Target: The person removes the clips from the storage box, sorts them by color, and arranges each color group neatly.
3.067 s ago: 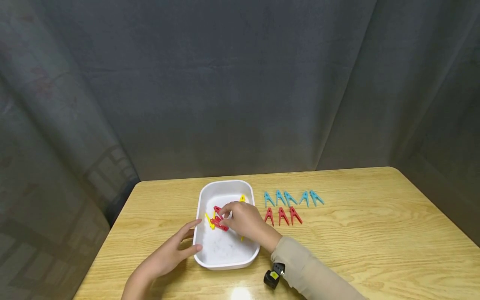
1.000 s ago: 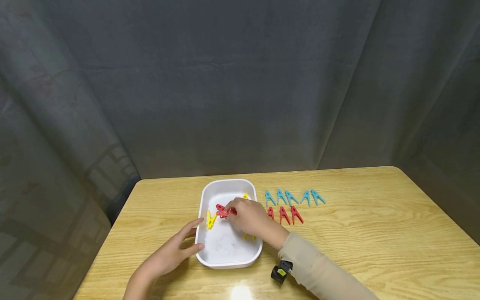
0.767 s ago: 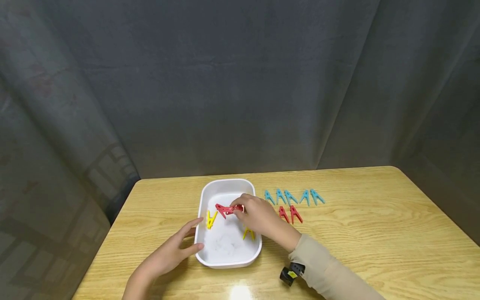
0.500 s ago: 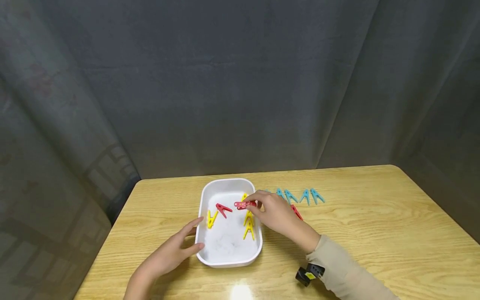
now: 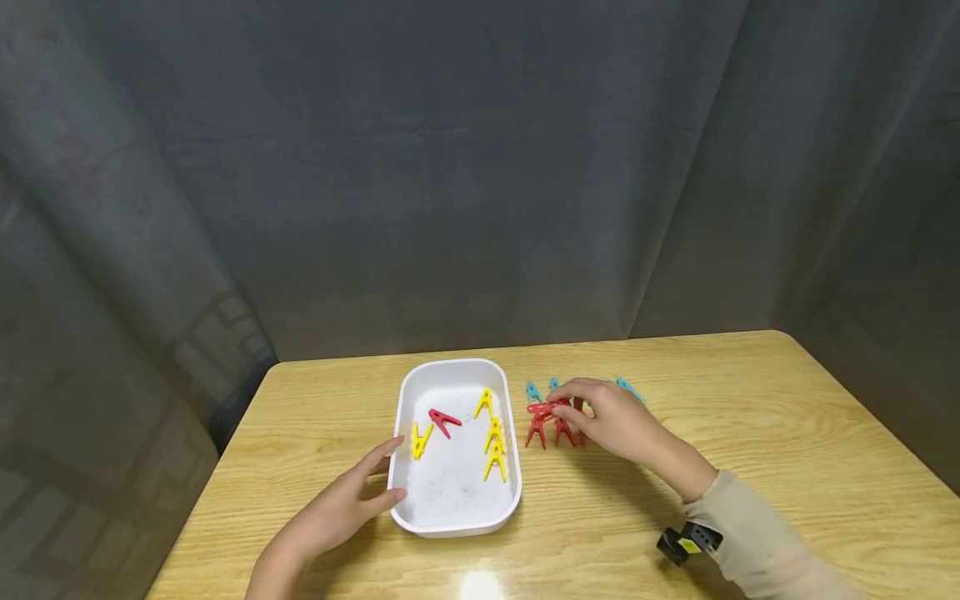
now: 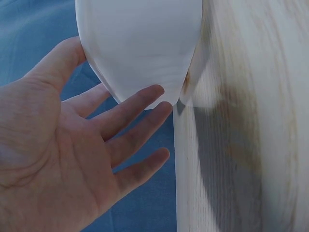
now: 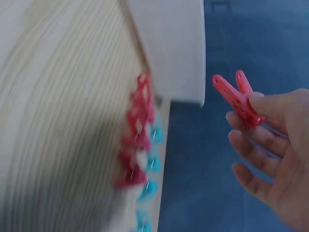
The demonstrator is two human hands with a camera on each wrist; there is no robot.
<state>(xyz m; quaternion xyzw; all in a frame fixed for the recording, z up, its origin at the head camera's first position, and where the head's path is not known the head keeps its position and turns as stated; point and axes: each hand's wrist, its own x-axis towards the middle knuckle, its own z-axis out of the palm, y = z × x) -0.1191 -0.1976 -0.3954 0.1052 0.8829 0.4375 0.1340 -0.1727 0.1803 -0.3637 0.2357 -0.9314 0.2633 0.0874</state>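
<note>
My right hand (image 5: pixel 618 421) pinches a red clothespin (image 5: pixel 540 408) between thumb and fingers, over the table right of the white plastic tray (image 5: pixel 450 504). In the right wrist view, the held clothespin's two handles point away from the palm. Below it stands a row of red clothespins (image 5: pixel 536 433), partly covered by the hand. My left hand (image 5: pixel 341 504) rests against the tray's left side, its fingers loosely spread and fingertips at the rim. Inside the tray lie one red clothespin (image 5: pixel 445 421), a yellow clothespin (image 5: pixel 422 442) at left and several yellow clothespins (image 5: pixel 494 435) along the right wall.
Behind the red row, blue clothespins (image 5: pixel 533 392) form another row, partly hidden by the right hand. The wooden table (image 5: pixel 750 433) ends at a grey curtain (image 5: pixel 450 208). A black wrist device (image 5: pixel 686 543) hangs below the right sleeve.
My right hand has lifted a red clothespin out of the tray and carried it right to above the red row. One red clothespin stays in the tray. The left hand has hardly moved.
</note>
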